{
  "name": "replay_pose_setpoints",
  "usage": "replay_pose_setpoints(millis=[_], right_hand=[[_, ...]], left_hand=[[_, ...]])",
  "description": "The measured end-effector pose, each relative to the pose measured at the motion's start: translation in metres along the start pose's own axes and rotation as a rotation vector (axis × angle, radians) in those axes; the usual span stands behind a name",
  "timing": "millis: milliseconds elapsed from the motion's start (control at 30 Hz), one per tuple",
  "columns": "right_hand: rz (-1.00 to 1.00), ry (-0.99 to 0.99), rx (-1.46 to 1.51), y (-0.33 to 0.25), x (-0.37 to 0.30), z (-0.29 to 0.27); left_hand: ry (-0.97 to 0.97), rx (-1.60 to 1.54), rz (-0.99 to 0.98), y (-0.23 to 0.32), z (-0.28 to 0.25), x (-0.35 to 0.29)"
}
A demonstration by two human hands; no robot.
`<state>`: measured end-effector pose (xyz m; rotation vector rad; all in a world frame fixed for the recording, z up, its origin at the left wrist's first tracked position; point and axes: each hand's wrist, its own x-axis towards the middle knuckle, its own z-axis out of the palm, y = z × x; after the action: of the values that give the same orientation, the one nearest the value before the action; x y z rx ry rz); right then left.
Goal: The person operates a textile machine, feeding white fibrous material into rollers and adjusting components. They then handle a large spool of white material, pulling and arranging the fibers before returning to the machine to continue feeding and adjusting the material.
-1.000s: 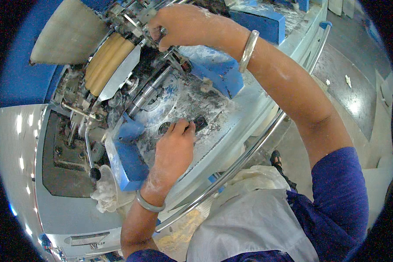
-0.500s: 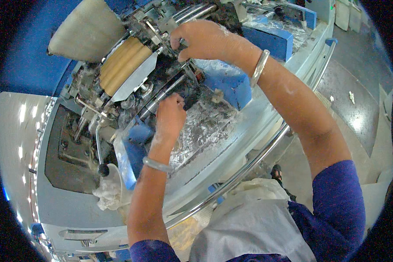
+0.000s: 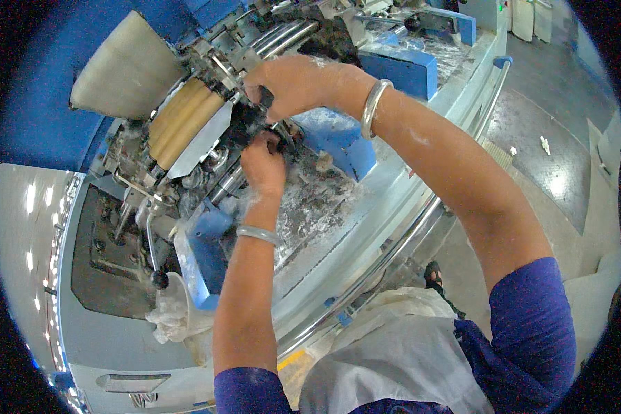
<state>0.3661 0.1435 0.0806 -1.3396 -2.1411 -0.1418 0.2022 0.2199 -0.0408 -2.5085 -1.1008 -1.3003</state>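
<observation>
My left hand (image 3: pixel 263 165), with a pale bangle on its wrist, has its fingers curled beside a shiny metal rod (image 3: pixel 228 185) of the machine. Whatever its fingertips hold is hidden. Just above and to the right, my right hand (image 3: pixel 300 86) reaches down over the mechanism, thumb and fingers bent close together; what they pinch cannot be made out. Dark machine parts (image 3: pixel 245 125) lie between the two hands. Left of them sits a ribbed yellow-brown roller (image 3: pixel 186 124) with a pale flat plate (image 3: pixel 201 141) along its edge. White lint clings to the machine.
A large off-white cone (image 3: pixel 125 69) stands at the upper left. Blue blocks (image 3: pixel 341 141) flank the lint-covered bed (image 3: pixel 310 207). A lever with a black knob (image 3: pixel 160 279) juts out at left, near a white bundle (image 3: pixel 172 310). A metal rail (image 3: pixel 393 252) runs along the machine's front.
My left hand has moved up along the rod, closer to my right hand. My right hand stays at the mechanism with its fingers bent more inward. The whole view has shifted slightly.
</observation>
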Motion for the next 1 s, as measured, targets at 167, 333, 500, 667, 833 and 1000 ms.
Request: replay_pose_setpoints(millis=[167,333,500,667,833,1000], right_hand=[[-0.277,0.170,-0.390,-0.010,-0.031,0.006],[-0.291,0.165,-0.611,-0.035,-0.060,0.035],[-0.099,0.159,-0.554,-0.047,-0.056,0.057],[-0.139,0.105,-1.138,-0.008,-0.024,0.088],[0.185,0.507,-1.018,0.005,-0.030,0.133],[0.402,0.096,-0.761,-0.013,-0.030,0.125]], left_hand=[[0.056,-0.091,-0.071,0.006,0.006,0.002],[0.119,-0.184,-0.032,0.002,0.011,0.002],[0.114,-0.189,-0.091,0.008,-0.015,0.006],[0.257,-0.711,-0.220,0.042,-0.077,0.035],[0.376,-0.739,-0.038,0.046,-0.174,0.060],[0.437,-0.815,0.129,0.054,-0.231,0.073]])
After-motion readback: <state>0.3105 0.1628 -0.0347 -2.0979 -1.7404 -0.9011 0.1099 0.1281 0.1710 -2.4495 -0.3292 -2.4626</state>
